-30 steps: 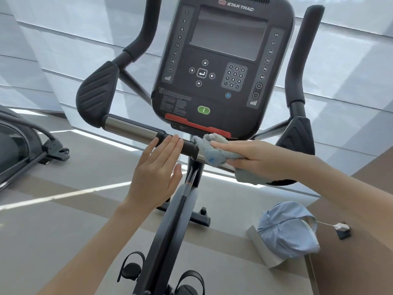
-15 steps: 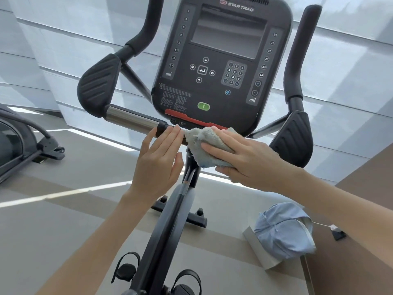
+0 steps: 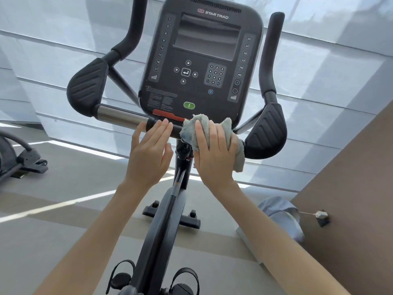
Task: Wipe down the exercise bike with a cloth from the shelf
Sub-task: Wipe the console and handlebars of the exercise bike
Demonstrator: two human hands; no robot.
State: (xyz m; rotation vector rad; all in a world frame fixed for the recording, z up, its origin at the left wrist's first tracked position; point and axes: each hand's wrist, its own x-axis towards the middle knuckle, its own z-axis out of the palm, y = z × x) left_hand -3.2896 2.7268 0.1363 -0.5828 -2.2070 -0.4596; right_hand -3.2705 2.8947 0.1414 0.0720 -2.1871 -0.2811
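The camera on the head is looking down at the exercise bike [image 3: 161,226] from just above the hands. The big black console [image 3: 204,67] is standing up in the middle, with a dark screen, number keys and a green button [image 3: 189,105] near the bottom. A red strip [image 3: 168,114] is running along its lower edge.

A bar [image 3: 121,117] is going across just under the console. It is shiny silver on the left part and black next to it. Two fat black pads are sitting at the ends of it, the left pad [image 3: 87,84] and the right pad [image 3: 265,133].

The left hand [image 3: 148,154] is lying flat, with its fingers straight and close together. Its fingertips are touching the black part of the bar. Its grip is wide and it is holding nothing.

The right hand [image 3: 212,154] is just beside it, to the right. Its grip is closing over the cloth [image 3: 189,129], and it is pressing the cloth onto the bar right under the console. The cloth is pale grey-blue and fluffy. It is bunching up above the fingers, touching the console's bottom edge, and a bit of it is hanging down by the right pad.

Below the hands, the bike's dark post is going down to the pedals [image 3: 121,277] with their straps. The grey floor [image 3: 63,241] is showing bright stripes of light. Another machine [image 3: 17,158] is standing far off on the left. A light blue bundle [image 3: 280,218] is lying on the right, next to a brown wall [image 3: 350,188].
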